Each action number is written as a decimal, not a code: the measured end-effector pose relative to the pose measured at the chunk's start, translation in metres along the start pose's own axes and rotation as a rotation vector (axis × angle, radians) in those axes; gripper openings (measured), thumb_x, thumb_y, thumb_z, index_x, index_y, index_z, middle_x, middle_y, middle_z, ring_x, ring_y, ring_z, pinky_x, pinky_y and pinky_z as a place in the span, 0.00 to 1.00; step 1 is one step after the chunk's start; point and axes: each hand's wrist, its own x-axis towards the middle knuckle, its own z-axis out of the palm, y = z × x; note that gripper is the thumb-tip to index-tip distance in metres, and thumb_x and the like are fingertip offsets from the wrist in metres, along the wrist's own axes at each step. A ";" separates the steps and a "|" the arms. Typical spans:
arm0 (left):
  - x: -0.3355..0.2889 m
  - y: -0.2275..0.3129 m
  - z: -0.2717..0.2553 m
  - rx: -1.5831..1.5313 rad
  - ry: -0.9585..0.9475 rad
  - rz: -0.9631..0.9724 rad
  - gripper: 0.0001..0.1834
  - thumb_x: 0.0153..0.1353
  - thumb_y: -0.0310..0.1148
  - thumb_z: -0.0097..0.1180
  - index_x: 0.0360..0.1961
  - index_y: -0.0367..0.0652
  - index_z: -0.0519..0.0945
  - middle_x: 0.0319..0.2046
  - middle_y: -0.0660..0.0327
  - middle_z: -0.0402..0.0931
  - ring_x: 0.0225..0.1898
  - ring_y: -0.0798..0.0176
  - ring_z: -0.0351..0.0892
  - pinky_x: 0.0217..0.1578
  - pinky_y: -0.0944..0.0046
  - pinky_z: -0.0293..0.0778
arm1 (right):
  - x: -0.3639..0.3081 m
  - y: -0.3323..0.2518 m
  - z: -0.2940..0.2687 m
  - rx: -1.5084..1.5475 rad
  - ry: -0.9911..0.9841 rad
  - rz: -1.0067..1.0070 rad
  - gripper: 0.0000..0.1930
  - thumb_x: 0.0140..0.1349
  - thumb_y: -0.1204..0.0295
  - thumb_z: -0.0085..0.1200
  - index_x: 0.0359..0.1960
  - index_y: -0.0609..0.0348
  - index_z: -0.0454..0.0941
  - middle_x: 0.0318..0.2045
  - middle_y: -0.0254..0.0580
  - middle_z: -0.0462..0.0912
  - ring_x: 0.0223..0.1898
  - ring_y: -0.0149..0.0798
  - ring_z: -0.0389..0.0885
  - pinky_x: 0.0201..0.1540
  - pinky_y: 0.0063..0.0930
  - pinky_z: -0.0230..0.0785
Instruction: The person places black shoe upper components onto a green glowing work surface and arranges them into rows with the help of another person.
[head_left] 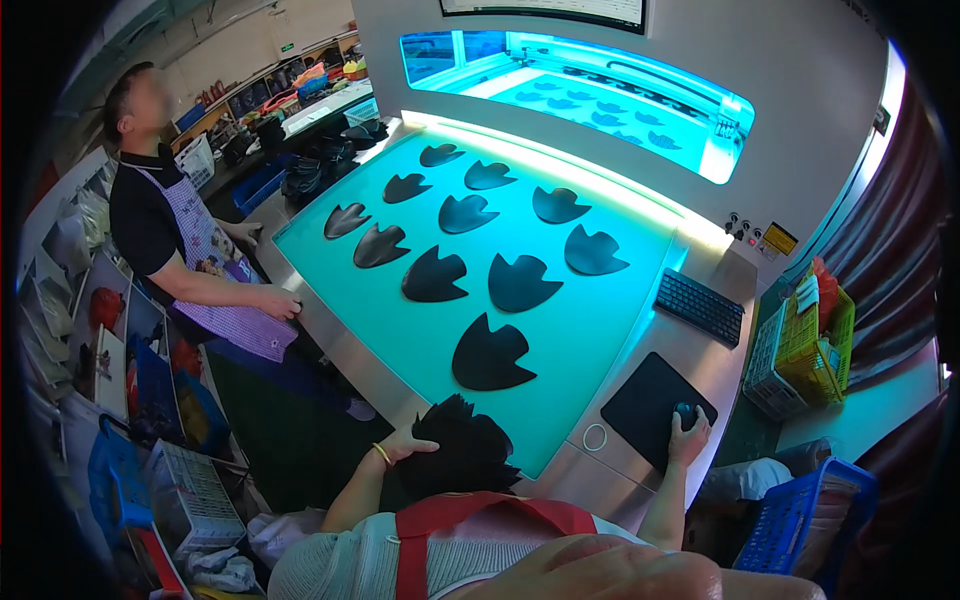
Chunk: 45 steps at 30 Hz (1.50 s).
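My left hand (408, 444), with a yellow band at the wrist, grips a thick stack of black cut pieces (462, 445) close to my body. The stack overlaps the near edge of a lit teal work surface (420, 340). Across that surface lie several flat black notched pieces, spaced apart; the nearest piece (492, 354) is just beyond the stack. On the right, my right hand (689, 436) is closed over a dark computer mouse (685, 411), which rests on a black mouse pad (640, 405). Part of the mouse is hidden under my fingers.
A black keyboard (698, 306) and a pale ring (595, 437) lie on the metal edge. Behind stands a machine with a lit window (590, 105) and a screen (560, 10). A person in an apron (215, 235) stands left. Crates (805, 515) flank the table.
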 end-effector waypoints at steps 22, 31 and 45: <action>-0.013 0.011 0.008 -0.025 0.058 -0.006 0.37 0.48 0.34 0.76 0.59 0.33 0.75 0.49 0.54 0.81 0.49 0.59 0.81 0.53 0.59 0.77 | 0.000 -0.009 -0.005 -0.026 -0.035 0.041 0.30 0.58 0.53 0.62 0.58 0.54 0.74 0.53 0.44 0.79 0.58 0.51 0.73 0.63 0.45 0.63; -0.010 0.007 0.010 -0.013 0.049 0.020 0.39 0.47 0.36 0.76 0.59 0.32 0.74 0.51 0.53 0.80 0.50 0.59 0.80 0.54 0.59 0.76 | 0.003 -0.015 -0.006 -0.118 -0.073 0.145 0.29 0.60 0.52 0.59 0.61 0.52 0.73 0.55 0.41 0.78 0.60 0.49 0.72 0.63 0.46 0.61; -0.011 0.005 0.008 0.034 0.068 0.017 0.38 0.48 0.36 0.75 0.59 0.33 0.74 0.50 0.53 0.80 0.50 0.59 0.81 0.54 0.59 0.76 | 0.000 -0.025 -0.013 0.043 0.000 0.123 0.35 0.57 0.56 0.66 0.63 0.58 0.69 0.51 0.47 0.81 0.55 0.52 0.76 0.60 0.45 0.66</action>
